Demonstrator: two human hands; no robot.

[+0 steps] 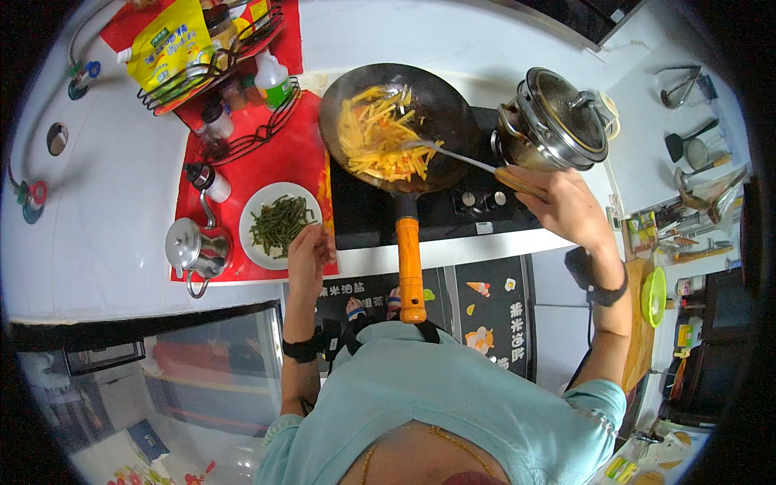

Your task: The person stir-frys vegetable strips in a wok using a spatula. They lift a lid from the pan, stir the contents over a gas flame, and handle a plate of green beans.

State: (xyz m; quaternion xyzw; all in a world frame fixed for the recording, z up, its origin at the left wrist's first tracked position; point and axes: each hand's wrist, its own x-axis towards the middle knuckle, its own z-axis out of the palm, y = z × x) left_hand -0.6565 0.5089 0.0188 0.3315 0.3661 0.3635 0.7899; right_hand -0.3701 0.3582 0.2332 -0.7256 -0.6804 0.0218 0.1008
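My right hand (pixel 561 203) grips the wooden handle of a metal spatula (pixel 464 159), whose far end lies among yellow strips of food (pixel 379 136) with small red bits. They fill the left side of a dark wok (pixel 445 109) on the black stove. The wok's orange wooden handle (pixel 410 260) points towards me. My left hand (pixel 312 245) is by the near right rim of a white plate (pixel 250 242) of cut green beans (pixel 279 224); its fingers are bent, and whether they touch the plate or a bean is unclear.
A lidded steel pot (pixel 545 130) stands right of the wok. On the red mat (pixel 254 163) at left are a steel kettle (pixel 197 245), a shaker bottle (pixel 209 182) and a wire rack (pixel 242 142) of seasonings. Utensils hang on the right wall; a green bowl (pixel 653 297) sits at far right.
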